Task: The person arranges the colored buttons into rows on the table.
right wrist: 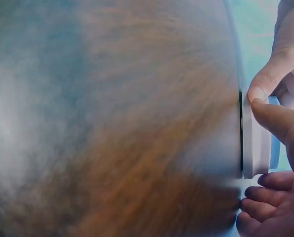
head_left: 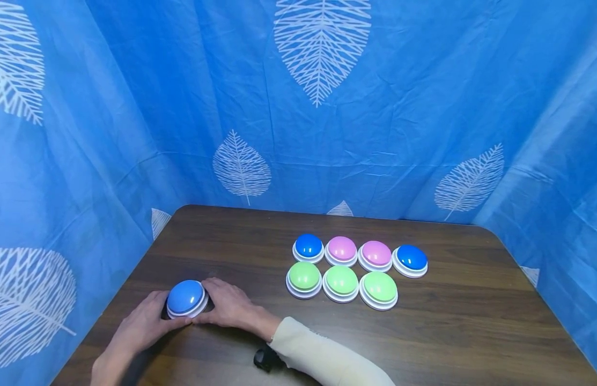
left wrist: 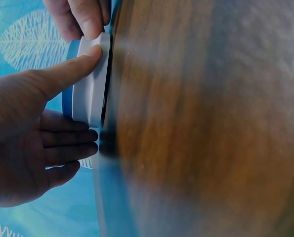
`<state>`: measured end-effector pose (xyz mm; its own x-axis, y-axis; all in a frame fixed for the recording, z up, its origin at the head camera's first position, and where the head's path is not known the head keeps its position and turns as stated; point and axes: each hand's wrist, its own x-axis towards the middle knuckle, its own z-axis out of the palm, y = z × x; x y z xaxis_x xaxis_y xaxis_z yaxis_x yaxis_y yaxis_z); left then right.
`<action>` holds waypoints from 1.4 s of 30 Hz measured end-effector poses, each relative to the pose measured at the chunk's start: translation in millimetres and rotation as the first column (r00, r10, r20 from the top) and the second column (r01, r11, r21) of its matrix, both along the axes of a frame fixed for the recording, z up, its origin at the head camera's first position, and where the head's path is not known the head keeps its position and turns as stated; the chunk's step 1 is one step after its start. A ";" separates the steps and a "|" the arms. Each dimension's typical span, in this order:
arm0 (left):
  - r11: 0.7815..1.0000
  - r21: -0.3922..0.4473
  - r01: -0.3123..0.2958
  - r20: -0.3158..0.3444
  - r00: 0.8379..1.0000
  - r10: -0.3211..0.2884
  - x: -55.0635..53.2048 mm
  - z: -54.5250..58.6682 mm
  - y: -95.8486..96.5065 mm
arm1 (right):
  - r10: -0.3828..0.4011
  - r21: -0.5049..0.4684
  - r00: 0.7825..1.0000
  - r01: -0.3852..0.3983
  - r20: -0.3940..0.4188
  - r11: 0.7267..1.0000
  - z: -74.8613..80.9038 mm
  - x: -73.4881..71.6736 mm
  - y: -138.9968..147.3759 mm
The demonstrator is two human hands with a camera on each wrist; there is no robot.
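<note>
A round push button with a blue dome [head_left: 184,296] and a white base [left wrist: 87,101] is at the left part of the table, between both hands. My left hand [head_left: 142,324] grips its left side, the thumb [left wrist: 70,74] along the near side of the base and the other fingers around the far side. From the right, my right hand [head_left: 230,304] holds the same button, its thumb [right wrist: 273,116] meeting the left thumb at the near rim. In both wrist views the base stands upright on its flat bottom, at the tabletop.
Right of the hands, two rows of similar buttons stand close together on the brown wooden table [head_left: 452,327]: blue [head_left: 309,245], pink [head_left: 342,249], pink and blue behind, three green [head_left: 341,280] in front. A small black object [head_left: 263,359] lies by the right sleeve. Blue leaf-patterned curtains [head_left: 375,134] surround the table.
</note>
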<state>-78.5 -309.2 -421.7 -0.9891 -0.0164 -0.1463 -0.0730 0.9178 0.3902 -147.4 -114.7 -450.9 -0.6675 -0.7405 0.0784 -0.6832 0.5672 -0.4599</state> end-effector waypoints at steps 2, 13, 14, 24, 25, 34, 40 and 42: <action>1.000 0.005 0.000 -0.001 1.000 0.000 0.4 0.0 0.5 | -0.002 0.000 1.000 0.002 -0.003 1.000 0.1 -0.1 0.1; 0.999 0.027 -0.033 0.043 0.999 0.032 0.6 3.1 3.1 | -0.032 -0.012 0.999 0.032 -0.017 0.999 0.8 3.3 -0.2; 0.999 0.030 -0.032 0.042 0.999 0.031 0.4 3.4 3.5 | -0.036 -0.012 0.999 0.035 -0.016 0.999 1.1 3.4 -0.2; 0.999 0.054 0.006 -0.038 0.999 -0.004 2.5 3.8 5.8 | -0.057 -0.012 0.998 0.057 0.030 0.998 4.3 3.4 4.2; 0.998 0.058 0.007 -0.044 0.999 -0.004 2.9 4.0 6.8 | -0.059 -0.018 0.998 0.059 0.033 0.998 4.7 3.2 5.4; 0.996 0.081 0.020 -0.085 0.996 -0.013 5.5 11.9 17.4 | -0.055 -0.080 0.995 0.061 0.081 0.995 10.6 2.5 18.6; 0.999 0.045 0.007 -0.086 0.996 -0.003 6.6 22.9 25.3 | -0.055 -0.136 0.991 0.072 0.123 0.988 18.0 2.8 27.2; 0.999 0.036 0.004 -0.089 0.996 -0.001 6.5 26.9 27.9 | -0.055 -0.156 0.990 0.076 0.133 0.985 21.0 2.9 30.4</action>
<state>-72.0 -281.3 -394.7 -0.9983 -0.0101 -0.0581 -0.0341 0.9031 0.4281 -144.5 -84.3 -429.9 -0.7264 -0.6795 0.1033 -0.5768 0.5210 -0.6292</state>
